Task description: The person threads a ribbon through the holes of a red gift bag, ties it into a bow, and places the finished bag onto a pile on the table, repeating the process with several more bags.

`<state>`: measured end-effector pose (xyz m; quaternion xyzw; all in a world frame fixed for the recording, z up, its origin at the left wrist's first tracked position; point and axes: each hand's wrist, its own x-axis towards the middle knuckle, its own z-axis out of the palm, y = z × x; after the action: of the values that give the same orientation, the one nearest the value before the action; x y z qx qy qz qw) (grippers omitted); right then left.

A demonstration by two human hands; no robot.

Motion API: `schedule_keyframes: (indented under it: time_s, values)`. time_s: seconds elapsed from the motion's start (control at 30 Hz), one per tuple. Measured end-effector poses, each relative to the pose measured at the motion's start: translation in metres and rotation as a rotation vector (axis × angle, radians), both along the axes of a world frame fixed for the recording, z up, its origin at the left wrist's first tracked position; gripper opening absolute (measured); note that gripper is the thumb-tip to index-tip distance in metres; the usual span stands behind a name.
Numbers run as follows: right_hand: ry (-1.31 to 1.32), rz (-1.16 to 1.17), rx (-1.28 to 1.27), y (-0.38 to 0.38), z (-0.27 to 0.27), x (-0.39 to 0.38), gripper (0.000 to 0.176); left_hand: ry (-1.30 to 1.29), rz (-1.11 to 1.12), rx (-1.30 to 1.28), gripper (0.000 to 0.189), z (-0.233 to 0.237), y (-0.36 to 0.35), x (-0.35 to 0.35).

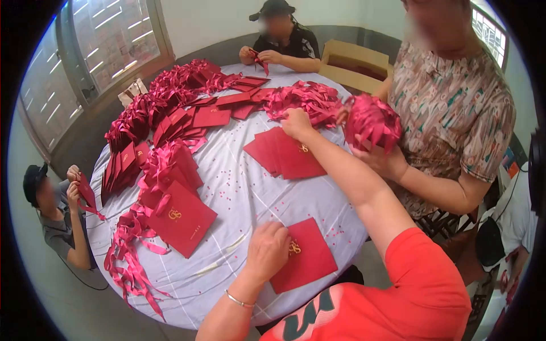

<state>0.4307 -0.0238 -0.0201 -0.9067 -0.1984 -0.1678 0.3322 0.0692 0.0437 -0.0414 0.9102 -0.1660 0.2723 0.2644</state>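
My left hand [267, 250], a bracelet at its wrist, is slightly blurred, with its fingers curled at the left edge of a flat red paper piece [313, 258] with a gold emblem. The piece looks like a gift bag lying flat. My right hand [297, 122] reaches across the table, closed, between a fanned stack of similar red pieces [293, 162] and a heap of pink-red ribbons [310, 96]. What its fingers hold is hidden. To the left lie more red pieces [185, 221] with ribbons attached [133, 250].
A round table with a pale cloth [227, 199] carries large piles of ribboned red pieces [170, 96] and scattered pink bits. Beside my right arm a person holds a ribbon bundle [372, 124]. Two others, at left and far side, handle red items. A cardboard box [355, 59] stands behind.
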Motion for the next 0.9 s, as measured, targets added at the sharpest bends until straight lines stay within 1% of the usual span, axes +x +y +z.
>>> schedule_keyframes:
  time_s: [0.07,0.1,0.17,0.2,0.23,0.3,0.33,0.4,0.47,0.5,0.53,0.57,0.6,0.63,0.67,0.7,0.73,0.77,0.8,0.87,0.9]
  values:
    - [0.08,-0.108,-0.128,0.006,0.0,0.022,0.035,0.018,-0.012,-0.013,0.004,0.001,0.002,0.0]
    - [0.129,-0.098,-0.275,0.009,-0.015,0.054,0.046,0.003,-0.014,0.007,0.004,-0.001,0.003,0.002]
    - [0.293,-0.231,-0.26,0.022,-0.036,0.085,0.05,0.002,-0.021,0.045,0.003,-0.004,0.005,0.002]
    - [0.235,-0.262,-0.2,0.023,-0.034,0.079,0.044,-0.002,-0.015,0.043,0.003,-0.004,0.006,0.003]
    - [0.23,-0.26,-0.202,0.024,-0.028,0.067,0.044,-0.007,-0.024,0.026,0.004,-0.004,0.006,0.003]
    - [-0.138,-0.183,-0.13,0.028,-0.013,0.031,0.037,-0.009,-0.035,0.003,0.005,-0.001,0.006,0.002]
    - [-0.321,-0.083,-0.037,0.03,-0.005,0.009,0.028,-0.015,-0.024,0.001,0.006,0.003,0.005,0.001]
    - [-0.626,0.235,0.135,0.029,0.008,-0.037,0.022,-0.02,-0.011,-0.004,0.007,0.002,0.003,-0.001]
    - [-0.452,0.602,0.237,0.021,0.022,-0.094,0.013,-0.016,0.155,-0.373,0.012,-0.005,0.0,-0.002]
    - [-0.316,0.703,0.326,0.014,0.031,-0.133,0.011,0.309,0.254,-0.633,0.022,0.009,0.0,-0.007]
    - [-0.174,0.801,0.412,0.005,0.039,-0.17,0.008,0.392,0.205,-0.905,0.029,0.008,0.007,-0.001]
    - [-0.027,0.904,0.314,-0.008,0.043,-0.193,0.01,0.474,0.154,-1.182,0.035,0.001,0.014,0.005]
    - [0.054,0.974,0.203,-0.022,0.042,-0.211,0.015,0.466,0.046,-1.458,0.046,-0.001,0.016,0.007]
    - [0.186,1.015,0.152,-0.034,0.039,-0.229,0.017,0.479,-0.066,-1.55,0.046,0.0,0.019,0.006]
    - [0.313,1.066,0.176,-0.044,0.033,-0.243,0.017,0.484,-0.179,-1.64,0.046,0.006,0.024,0.004]
    - [0.322,1.081,0.129,-0.053,0.03,-0.25,0.016,0.503,-0.072,-1.519,0.041,0.0,0.03,0.006]
    - [0.326,1.095,0.08,-0.063,0.031,-0.254,0.015,0.482,-0.082,-1.595,0.038,0.004,0.028,0.004]
    - [0.393,1.051,0.086,-0.073,0.035,-0.259,0.014,0.456,-0.094,-1.67,0.036,0.011,0.024,0.003]
    - [0.455,1.004,0.09,-0.084,0.04,-0.261,0.014,0.466,-0.032,-1.718,0.033,0.018,0.025,0.002]
    - [0.709,0.887,0.235,-0.107,0.045,-0.262,0.016,0.406,0.009,-1.78,0.032,0.017,0.029,0.003]
    - [0.786,0.849,0.306,-0.12,0.045,-0.26,0.017,0.379,0.041,-1.8,0.032,0.017,0.031,0.004]
